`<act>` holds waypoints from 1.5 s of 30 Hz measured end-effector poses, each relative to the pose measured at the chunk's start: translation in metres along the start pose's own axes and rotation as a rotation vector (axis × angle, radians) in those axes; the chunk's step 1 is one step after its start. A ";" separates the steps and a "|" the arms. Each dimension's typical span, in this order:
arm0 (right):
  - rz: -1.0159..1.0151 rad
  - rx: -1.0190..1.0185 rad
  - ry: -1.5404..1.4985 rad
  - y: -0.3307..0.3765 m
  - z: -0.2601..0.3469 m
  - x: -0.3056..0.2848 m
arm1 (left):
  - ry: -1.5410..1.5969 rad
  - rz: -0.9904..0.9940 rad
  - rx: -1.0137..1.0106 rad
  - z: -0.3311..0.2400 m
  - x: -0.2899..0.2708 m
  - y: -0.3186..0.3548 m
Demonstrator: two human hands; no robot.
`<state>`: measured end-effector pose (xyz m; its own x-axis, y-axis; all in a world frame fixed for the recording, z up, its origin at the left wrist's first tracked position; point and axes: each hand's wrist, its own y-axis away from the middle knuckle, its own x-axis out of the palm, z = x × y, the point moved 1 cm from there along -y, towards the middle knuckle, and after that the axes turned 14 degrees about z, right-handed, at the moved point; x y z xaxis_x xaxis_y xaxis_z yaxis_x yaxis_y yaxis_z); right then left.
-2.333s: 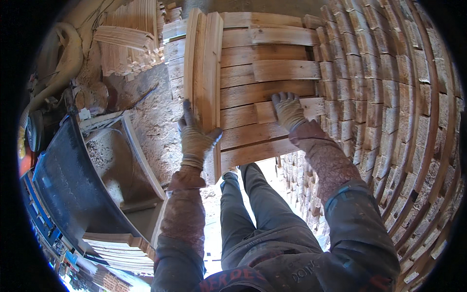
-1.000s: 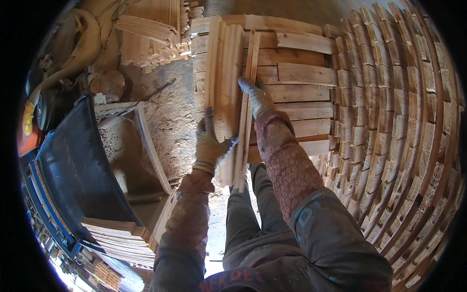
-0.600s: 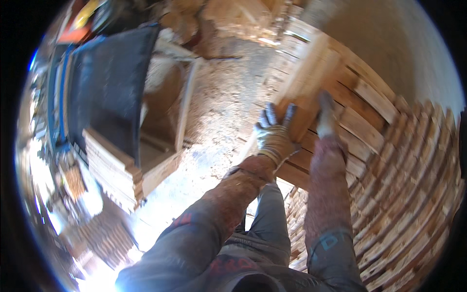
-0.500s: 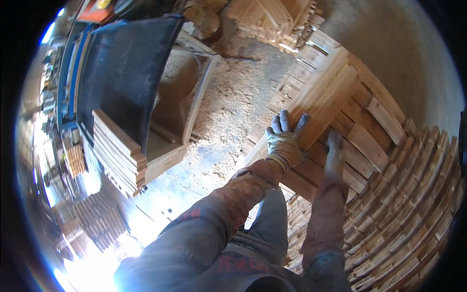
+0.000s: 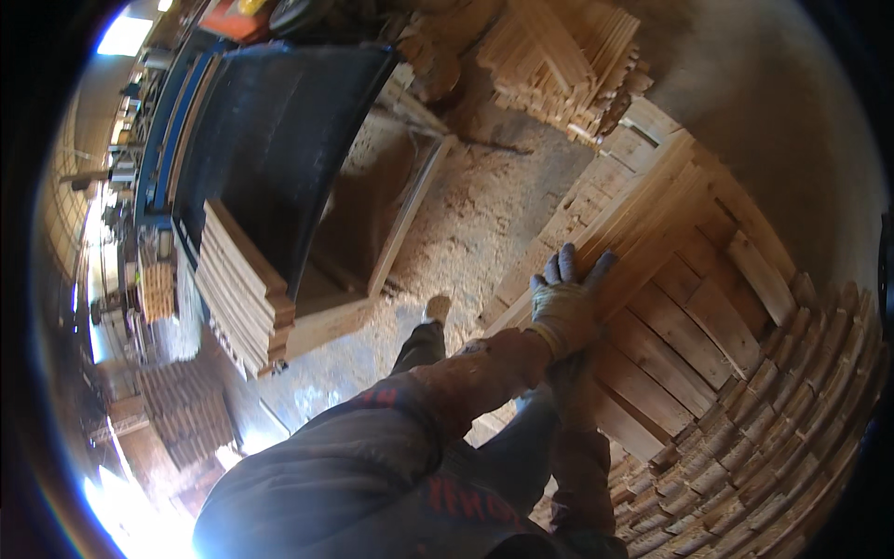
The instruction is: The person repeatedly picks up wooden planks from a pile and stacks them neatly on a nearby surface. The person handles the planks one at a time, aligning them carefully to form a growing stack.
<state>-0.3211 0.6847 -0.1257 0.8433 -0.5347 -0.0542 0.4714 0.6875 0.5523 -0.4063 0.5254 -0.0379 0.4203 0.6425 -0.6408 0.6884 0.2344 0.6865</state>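
Note:
My left hand [image 5: 564, 306], in a pale work glove with grey fingertips, rests with its fingers spread on the near end of several long planed boards [image 5: 643, 224]. The boards lie side by side on a pallet-like stack of wooden slats [image 5: 666, 345]. Close below my left wrist, my right hand [image 5: 570, 377] is dark and smeared by motion. Its fingers are hidden, so I cannot make out whether they hold anything.
On the left stands a dark-topped machine [image 5: 270, 140] with a stack of boards [image 5: 244, 289] at its near corner. Another board pile [image 5: 563, 70] sits far ahead. Rows of stacked wood [image 5: 745, 447] fill the lower right. Sawdust covers the floor [image 5: 475, 205].
My right hand has moved left from over the slats to beneath my left wrist. My left hand stays on the boards. The view has shifted, and a shoe now shows on the floor.

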 end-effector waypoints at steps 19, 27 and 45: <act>-0.070 -0.123 -0.737 -0.076 0.081 0.144 | 1.500 -0.010 1.047 0.283 -0.159 0.087; 0.489 -0.497 0.216 -0.256 0.371 0.335 | 1.336 -0.609 0.857 0.545 -0.299 0.158; 0.319 -0.330 1.129 -0.341 0.400 0.566 | -0.014 -1.016 0.219 0.741 -0.263 0.153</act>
<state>-0.1082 -0.0488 -0.0125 0.6058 0.2958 -0.7385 0.1066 0.8898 0.4438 0.0269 -0.1485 -0.0195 -0.4115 0.2073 -0.8875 0.8138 0.5220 -0.2554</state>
